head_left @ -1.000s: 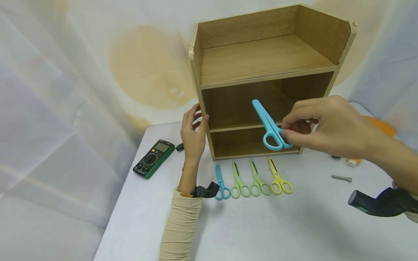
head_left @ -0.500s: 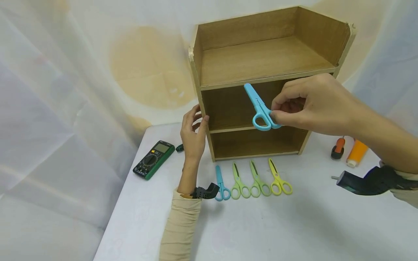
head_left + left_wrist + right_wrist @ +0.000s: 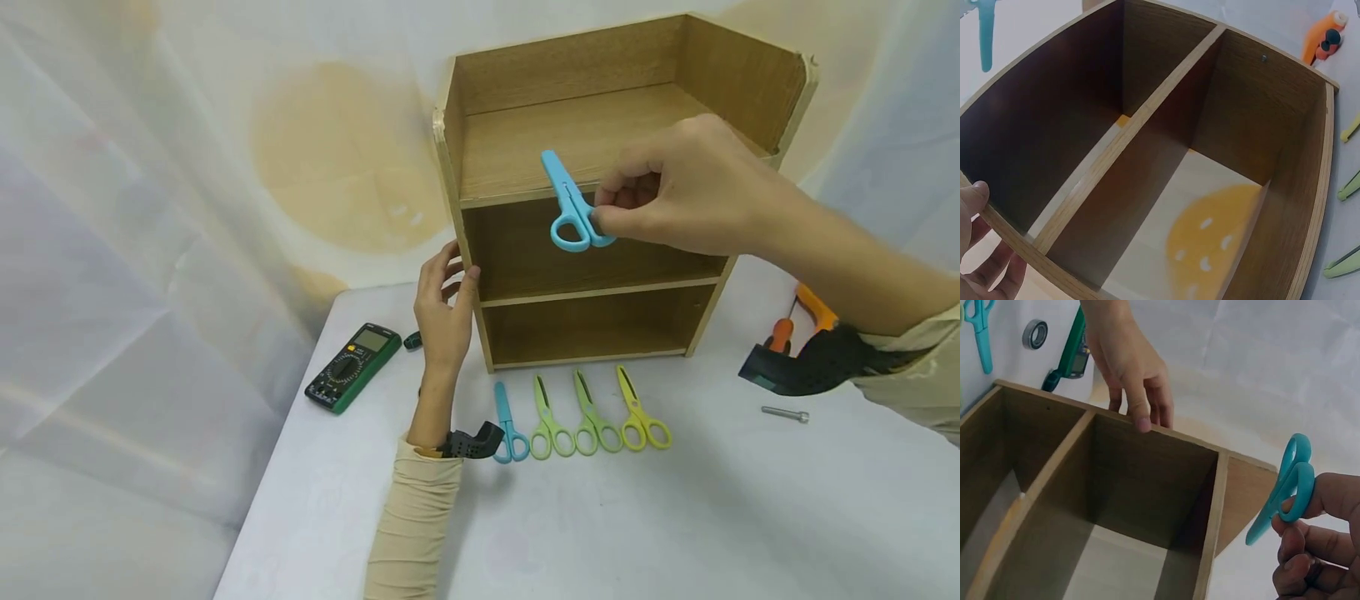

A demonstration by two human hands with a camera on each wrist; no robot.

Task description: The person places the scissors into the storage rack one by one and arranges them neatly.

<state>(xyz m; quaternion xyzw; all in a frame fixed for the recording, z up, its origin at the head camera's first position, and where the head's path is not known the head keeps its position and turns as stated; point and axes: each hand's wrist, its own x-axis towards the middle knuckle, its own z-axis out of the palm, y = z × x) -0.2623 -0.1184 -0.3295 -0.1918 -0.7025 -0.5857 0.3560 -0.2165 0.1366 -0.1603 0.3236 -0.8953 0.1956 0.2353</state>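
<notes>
In the head view, one loop of the held scissors (image 3: 572,200) is partly covered by the right hand (image 3: 675,192), the left sleeve (image 3: 414,525) is cut off below, and the multimeter's dial (image 3: 346,365) cannot be read.

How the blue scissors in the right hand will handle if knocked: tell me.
The blue scissors look stiff: they jut out straight with no visible sag. They are probably light for their size, since the right hand holds them in just a fingertip pinch. Smooth-looking and gripped only at the handle end, they might pivot or slip.
</notes>
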